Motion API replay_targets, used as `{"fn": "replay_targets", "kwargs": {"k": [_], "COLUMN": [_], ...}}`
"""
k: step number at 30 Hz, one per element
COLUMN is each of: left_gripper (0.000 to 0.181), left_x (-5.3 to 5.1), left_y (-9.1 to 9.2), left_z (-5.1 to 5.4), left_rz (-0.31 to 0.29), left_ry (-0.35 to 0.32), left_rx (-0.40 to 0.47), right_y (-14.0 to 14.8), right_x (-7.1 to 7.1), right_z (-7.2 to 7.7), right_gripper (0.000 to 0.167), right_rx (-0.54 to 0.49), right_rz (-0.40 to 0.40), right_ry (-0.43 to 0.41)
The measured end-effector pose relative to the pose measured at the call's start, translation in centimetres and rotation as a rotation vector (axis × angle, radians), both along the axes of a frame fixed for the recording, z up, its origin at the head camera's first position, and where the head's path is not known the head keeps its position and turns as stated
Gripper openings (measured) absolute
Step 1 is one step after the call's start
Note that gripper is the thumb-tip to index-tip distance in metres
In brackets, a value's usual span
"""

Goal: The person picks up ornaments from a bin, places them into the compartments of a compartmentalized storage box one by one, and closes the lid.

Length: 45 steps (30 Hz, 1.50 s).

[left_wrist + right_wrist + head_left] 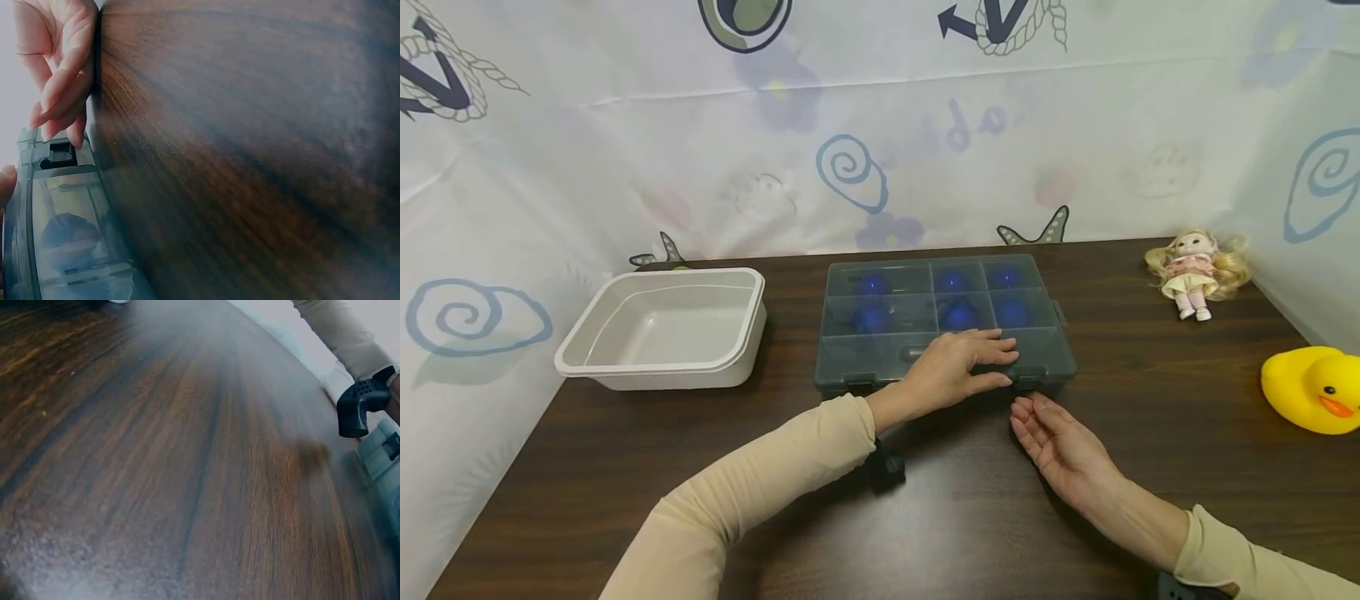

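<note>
A dark translucent compartment box [872, 358] with its lid down lies on the table. Blue objects [959, 314] show through the lid in several back compartments; their kind is hard to make out. My left hand [961, 364] rests across the front right of the lid, fingers stretched to the right. Palm turned up, my right hand [1067, 450] has its loosely bent fingertips at the box's front right latch [1028, 379]. In the left wrist view, the right hand's fingers [62, 94] reach the latch. The right wrist view shows none of the right hand clearly.
To the left stands a white plastic tub [741, 367]. A small blond doll [1192, 271] lies at the back right, and a yellow rubber duck [1303, 387] sits at the right edge. A patterned white cloth [925, 167] hangs behind the brown table [940, 517].
</note>
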<state>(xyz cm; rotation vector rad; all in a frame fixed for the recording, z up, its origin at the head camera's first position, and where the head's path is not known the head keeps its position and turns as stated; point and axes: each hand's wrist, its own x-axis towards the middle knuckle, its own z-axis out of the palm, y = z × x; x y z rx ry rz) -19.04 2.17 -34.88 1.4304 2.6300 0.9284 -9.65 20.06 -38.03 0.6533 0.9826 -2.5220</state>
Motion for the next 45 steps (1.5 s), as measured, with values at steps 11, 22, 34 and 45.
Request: {"fn": "replay_targets", "kwargs": {"k": [11, 22, 34, 45], "left_gripper": [0.04, 0.039, 0.039, 0.039], "left_x": [-0.1, 0.0, 0.0, 0.0], "left_y": [0.0, 0.1, 0.1, 0.0], "left_z": [0.0, -0.1, -0.4, -0.3], "left_rz": [0.008, 0.018, 0.022, 0.022], "left_ry": [0.021, 0.023, 0.031, 0.033], "left_rx": [-0.001, -0.016, -0.022, -0.005], "right_y": [0.4, 1.3, 1.6, 1.3], "right_x": [-0.1, -0.4, -0.1, 0.1], "right_z": [0.1, 0.0, -0.2, -0.7], "right_gripper": [0.02, 0.022, 0.016, 0.009], "right_rx": [0.118, 0.18, 0.3, 0.417], "right_rz": [0.073, 0.159, 0.194, 0.097], "right_ry": [0.061, 0.17, 0.176, 0.317]}}
